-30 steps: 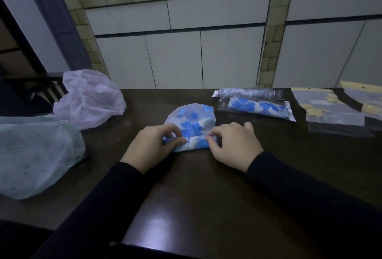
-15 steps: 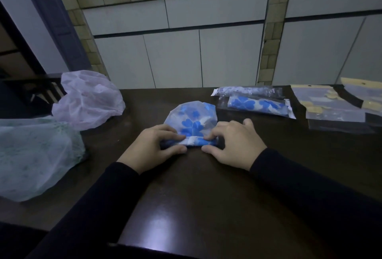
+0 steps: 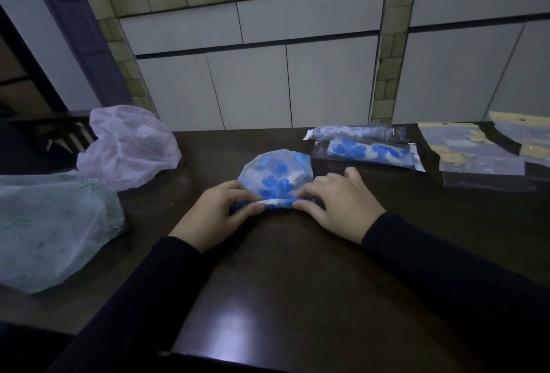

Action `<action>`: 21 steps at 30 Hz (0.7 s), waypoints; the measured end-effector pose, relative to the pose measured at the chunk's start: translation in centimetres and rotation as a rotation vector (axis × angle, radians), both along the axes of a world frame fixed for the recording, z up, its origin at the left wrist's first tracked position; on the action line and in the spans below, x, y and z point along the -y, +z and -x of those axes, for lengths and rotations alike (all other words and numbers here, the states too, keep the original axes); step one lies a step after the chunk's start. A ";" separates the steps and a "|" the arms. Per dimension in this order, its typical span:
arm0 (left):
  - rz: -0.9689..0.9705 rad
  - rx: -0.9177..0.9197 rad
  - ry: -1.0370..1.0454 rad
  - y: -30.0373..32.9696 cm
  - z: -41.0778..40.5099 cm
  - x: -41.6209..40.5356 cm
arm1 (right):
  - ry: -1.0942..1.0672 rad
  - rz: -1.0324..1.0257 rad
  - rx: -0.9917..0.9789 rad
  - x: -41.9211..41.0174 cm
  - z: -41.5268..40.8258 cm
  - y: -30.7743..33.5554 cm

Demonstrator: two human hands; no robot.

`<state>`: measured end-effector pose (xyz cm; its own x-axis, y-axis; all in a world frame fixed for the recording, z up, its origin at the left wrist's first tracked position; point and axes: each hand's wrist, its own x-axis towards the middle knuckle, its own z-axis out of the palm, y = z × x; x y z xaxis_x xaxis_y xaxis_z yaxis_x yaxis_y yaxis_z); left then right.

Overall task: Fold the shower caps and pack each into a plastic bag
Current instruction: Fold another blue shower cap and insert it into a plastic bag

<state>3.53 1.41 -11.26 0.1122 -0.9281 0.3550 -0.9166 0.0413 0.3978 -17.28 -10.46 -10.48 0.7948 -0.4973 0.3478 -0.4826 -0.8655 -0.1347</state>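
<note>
Both hands have rolled the near edge of the cap (image 3: 275, 176) further up since 1 second ago, so the flat part showing beyond the fingers is shorter and the roll is tighter. Left hand (image 3: 212, 218) and right hand (image 3: 336, 209) each pinch one end of that roll, thumbs tucked under and fingers on top, pressing it against the table (image 3: 297, 298). It lies at mid-table, just in front of the hands, its blue flower print facing up. Behind it to the right rest 2 packed caps (image 3: 369, 149), and further right the empty bags (image 3: 476, 158). At left lie a pink cap (image 3: 128, 146) and a green cap (image 3: 50, 229), both unfolded. My judgement is that rolling is about halfway done. Thin film like this springs back: if either pinch eases, the roll may loosen, and uneven pushing from the 2 hands could skew it into a cone too wide for a bag's mouth.
</note>
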 end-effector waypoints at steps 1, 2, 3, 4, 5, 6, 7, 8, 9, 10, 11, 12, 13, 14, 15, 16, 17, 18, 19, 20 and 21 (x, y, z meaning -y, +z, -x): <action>-0.002 -0.003 0.007 0.1 0.0 0.0 | -0.002 -0.004 0.002 0.0 0.0 0.1; -0.002 -0.008 0.014 0.1 0.1 0.1 | -0.007 -0.008 0.003 -0.1 0.0 0.1; 0.001 -0.012 0.021 0.0 0.1 0.2 | -0.013 -0.010 0.005 -0.1 -0.1 0.1; 0.005 -0.012 0.027 -0.1 0.1 0.3 | -0.022 -0.011 0.005 0.0 -0.1 0.1; 0.004 -0.009 0.031 -0.2 0.0 0.4 | -0.033 -0.015 0.003 0.0 -0.2 0.1; -0.001 -0.011 0.036 -0.3 0.0 0.6 | -0.046 -0.028 -0.003 0.1 -0.2 0.1; -0.006 -0.019 0.041 -0.4 0.0 0.6 | -0.060 -0.044 -0.011 0.1 -0.3 0.1; -0.012 -0.033 0.047 -0.4 0.1 0.7 | -0.074 -0.063 -0.019 0.2 -0.3 0.1; -0.019 -0.051 0.057 -0.4 0.1 0.7 | -0.090 -0.080 -0.027 0.2 -0.3 0.1; -0.025 -0.071 0.068 -0.3 0.2 0.7 | -0.108 -0.102 -0.034 0.3 -0.3 0.1; -0.027 -0.090 0.081 -0.2 0.3 0.7 | -0.126 -0.132 -0.038 0.4 -0.4 0.1; -0.026 -0.110 0.093 -0.1 0.4 0.7 | -0.142 -0.170 -0.037 0.5 -0.5 0.1; -0.028 -0.124 0.107 -0.1 0.5 0.7 | -0.155 -0.204 -0.033 0.6 -0.6 0.0; -0.028 -0.130 0.117 0.0 0.6 0.8 | -0.168 -0.224 -0.027 0.6 -0.6 0.0; -0.025 -0.127 0.126 0.0 0.6 0.8 | -0.179 -0.218 -0.019 0.5 -0.7 -0.1; -0.021 -0.123 0.133 0.0 0.7 0.8 | -0.188 -0.192 -0.012 0.4 -0.6 -0.2; -0.019 -0.123 0.138 0.0 0.7 0.9 | -0.196 -0.153 -0.002 0.2 -0.5 -0.3; -0.018 -0.124 0.138 -0.1 0.7 0.9 | -0.202 -0.118 0.008 0.0 -0.4 -0.4; -0.018 -0.120 0.136 -0.2 0.6 0.9 | -0.205 -0.091 0.019 -0.2 -0.3 -0.5; -0.014 -0.098 0.133 -0.2 0.6 1.0 | -0.205 -0.073 0.035 -0.2 -0.2 -0.4; 0.000 -0.053 0.132 -0.3 0.4 1.0 | -0.204 -0.061 0.054 -0.1 -0.2 -0.4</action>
